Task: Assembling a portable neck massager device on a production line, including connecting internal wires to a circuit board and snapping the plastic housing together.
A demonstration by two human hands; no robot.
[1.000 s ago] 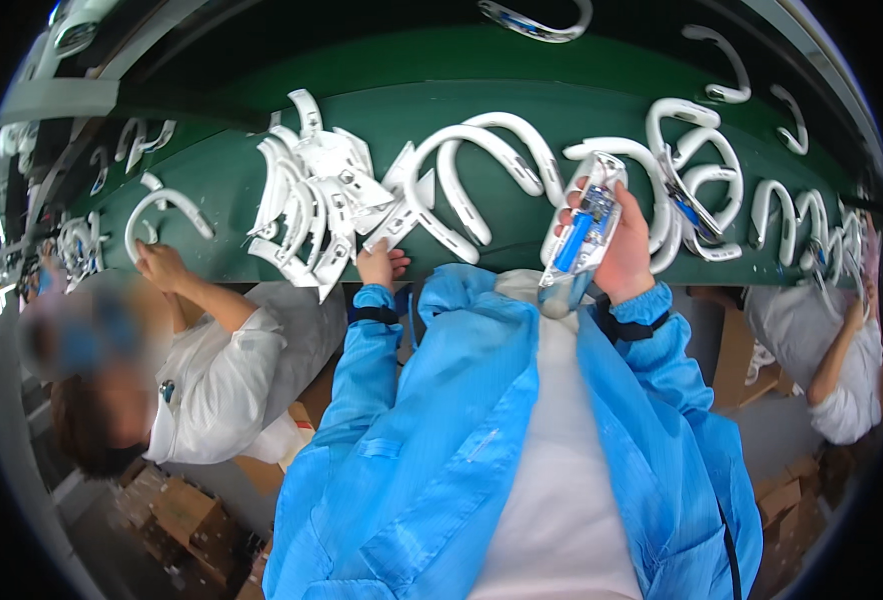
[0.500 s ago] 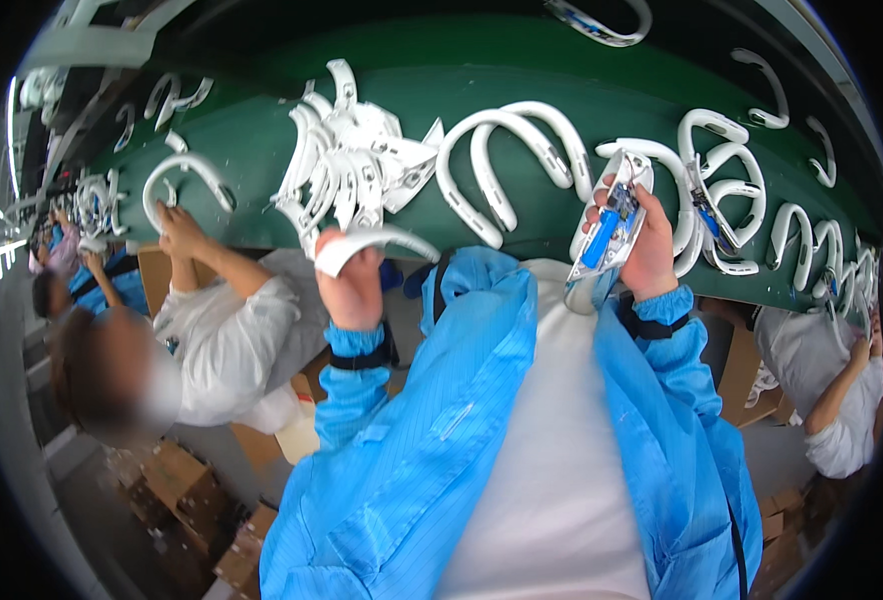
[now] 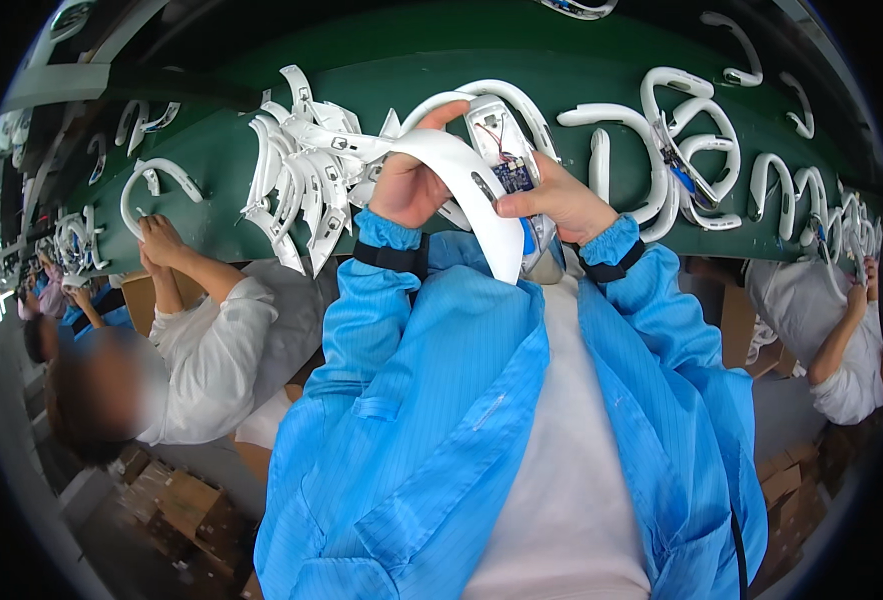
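Note:
My left hand (image 3: 409,190) holds a smooth white curved cover (image 3: 462,170) with a small dark slot, its index finger stretched out above. In my right hand (image 3: 570,203) is an opened white curved housing (image 3: 485,122), showing wires, a blue circuit board (image 3: 514,176) and a blue part lower down. The cover overlaps the housing's left side, and my right thumb presses on the cover's edge near the slot. Whether the two parts are joined cannot be seen. The left thumb is mostly hidden behind the cover.
A heap of white curved covers (image 3: 302,185) lies left on the green table (image 3: 402,70). Several C-shaped white housings (image 3: 652,150) lie to the right, some with electronics exposed. Co-workers in white sleeves (image 3: 212,365) sit on both sides. Cardboard boxes (image 3: 187,500) stand lower left.
My left hand has brought the cover rightward and up against the housing. My right hand has shifted left with the housing, and its thumb is now on the cover.

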